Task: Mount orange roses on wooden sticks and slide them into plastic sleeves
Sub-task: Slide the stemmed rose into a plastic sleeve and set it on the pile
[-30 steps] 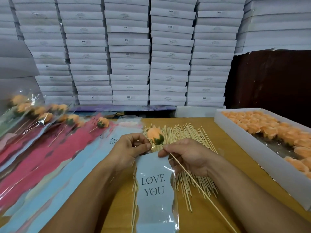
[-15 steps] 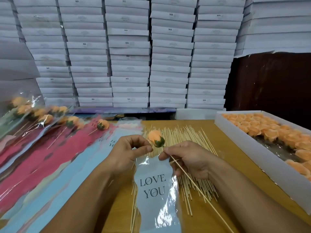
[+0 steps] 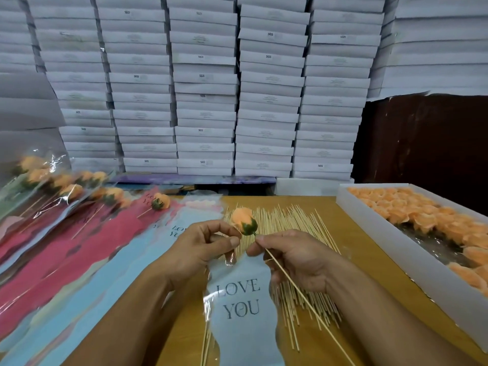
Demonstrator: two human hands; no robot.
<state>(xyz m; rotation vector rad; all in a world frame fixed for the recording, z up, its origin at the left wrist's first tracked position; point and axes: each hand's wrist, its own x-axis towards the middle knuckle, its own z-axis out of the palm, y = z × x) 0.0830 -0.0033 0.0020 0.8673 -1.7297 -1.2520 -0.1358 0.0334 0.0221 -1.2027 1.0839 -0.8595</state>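
Wooden stick pinched between thumb and forefinger of the right hand, just below the green base of an orange rose, with its long tail slanting down to the near right. The left hand pinches the top edge of a blue plastic sleeve printed LOVE YOU, thumb and forefinger closed on the film, other fingers curled. The rose sits above the sleeve mouth, not inside it — whether that mouth is held open I cannot tell.

Risks, as I judge them: the film may cling shut, so the bloom snags and crumples petals; a push from low on the stick could bend it or drive it deeper through the flower head; the free tail could sweep the loose sticks spread on the table beneath. Finished sleeved roses lie far left — an elbow drifting that way could scatter them. A white box of roses stands right, well apart.
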